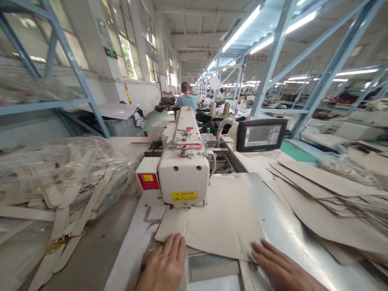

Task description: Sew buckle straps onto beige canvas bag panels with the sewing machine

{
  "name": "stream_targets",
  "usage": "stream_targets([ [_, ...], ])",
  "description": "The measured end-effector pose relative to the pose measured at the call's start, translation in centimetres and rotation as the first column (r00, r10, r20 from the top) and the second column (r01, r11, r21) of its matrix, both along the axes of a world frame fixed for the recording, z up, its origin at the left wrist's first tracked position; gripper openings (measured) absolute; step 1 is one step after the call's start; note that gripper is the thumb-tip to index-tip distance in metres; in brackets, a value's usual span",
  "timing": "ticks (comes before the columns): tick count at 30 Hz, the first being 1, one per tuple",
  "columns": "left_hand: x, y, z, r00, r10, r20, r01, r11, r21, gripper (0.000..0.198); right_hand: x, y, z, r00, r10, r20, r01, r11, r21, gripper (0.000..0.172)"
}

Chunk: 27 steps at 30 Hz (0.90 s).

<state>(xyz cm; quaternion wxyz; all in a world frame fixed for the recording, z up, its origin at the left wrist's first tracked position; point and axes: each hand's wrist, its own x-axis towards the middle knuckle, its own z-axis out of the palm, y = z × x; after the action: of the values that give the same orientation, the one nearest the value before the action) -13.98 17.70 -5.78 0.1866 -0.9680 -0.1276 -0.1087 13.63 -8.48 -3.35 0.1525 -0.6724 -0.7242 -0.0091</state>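
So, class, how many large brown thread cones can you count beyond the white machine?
2. One brown cone stands to the picture's right of the person in blue; the second cone stands just right of it. Others may be hidden behind the white machine.

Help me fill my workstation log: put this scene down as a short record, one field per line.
Left hand: fingers flat on the near left edge of the beige panel
Right hand: fingertips at the panel's near right corner
Panel position: lying flat, partly under the white machine head
Screen: lit, right of the machine head
Left side: beige straps with a gold-coloured buckle, partly under clear plastic
Right side: pile of beige pieces
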Motion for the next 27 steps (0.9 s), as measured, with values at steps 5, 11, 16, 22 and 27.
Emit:
stream_targets([
  [5, 0.2, -0.3, 0.3, 0.999, 0.016, 0.037, -0.018, 0.997, 0.080, 0.055, -2.6, 4.8, 0.0, 0.966, 0.095, 0.242, -0.111, 0.993, 0.052, 0.081],
  [11, -0.6, 0.0, 0.8, 0.992, -0.080, 0.102, 0.063, 0.986, 0.156, 0.053, -3.1, 6.2, -0.6, 0.842, 0.089, 0.532, -0.234, 0.949, 0.211, 0.039],
  [16, -0.3, 0.5, 1.1, 0.978, -0.128, 0.163, 0.103, 0.983, 0.155, 0.050, -3.0, 7.5, -1.3, 0.931, 0.124, 0.342, -0.200, 0.959, 0.199, 0.035],
  [22, -1.0, 1.0, 1.9, 0.987, -0.131, 0.096, 0.119, 0.985, 0.125, 0.060, -2.5, 8.7, 0.2, 0.988, 0.154, 0.018, -0.151, 0.980, -0.132, 0.058],
  [27, -0.8, 2.0, 0.4, 0.999, -0.017, 0.051, 0.013, 0.997, 0.078, 0.061, -2.0, 9.2, 0.3, 0.989, 0.139, 0.057, -0.123, 0.968, -0.221, 0.058],
])
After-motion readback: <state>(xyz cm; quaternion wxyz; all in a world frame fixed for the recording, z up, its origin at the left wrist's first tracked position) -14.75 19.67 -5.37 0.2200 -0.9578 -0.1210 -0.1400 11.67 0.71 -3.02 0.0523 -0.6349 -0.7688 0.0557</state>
